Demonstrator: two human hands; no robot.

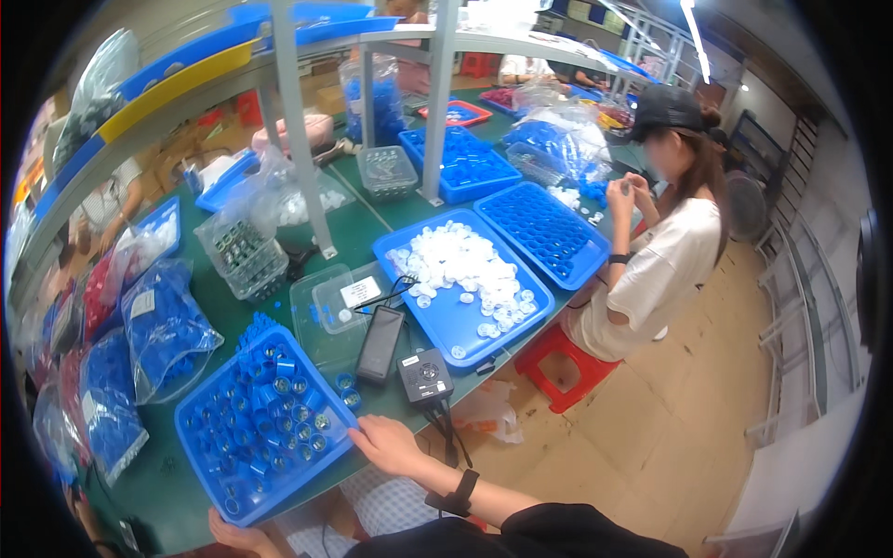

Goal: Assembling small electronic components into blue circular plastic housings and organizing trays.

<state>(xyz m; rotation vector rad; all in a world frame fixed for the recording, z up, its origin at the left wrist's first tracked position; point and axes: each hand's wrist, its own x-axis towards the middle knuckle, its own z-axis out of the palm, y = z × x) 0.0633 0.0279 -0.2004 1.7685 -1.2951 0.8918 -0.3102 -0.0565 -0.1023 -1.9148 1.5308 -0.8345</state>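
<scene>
A blue plastic tray (pixel 299 485) lies on the near left part of the green table. Small blue cup-shaped parts (pixel 270 405) with metallic-looking insides fill much of it, some upright and others on their sides. My right hand (pixel 386 445) grips the tray's right corner, thumb at the rim. At the near corner my left hand (pixel 237 536) holds the rim, partly cut off by the picture's lower edge. Two loose blue cups (pixel 348 391) stand just outside the tray, close to a black power adapter (pixel 380 344).
A blue tray of white clear-topped parts (pixel 456 256) lies beyond a black box with a fan (pixel 425 375). Bags of blue parts (pixel 167 321) crowd the left. Metal shelf posts (pixel 302 139) rise from the table. A co-worker (pixel 665 232) sits at right by a red stool (pixel 567 367).
</scene>
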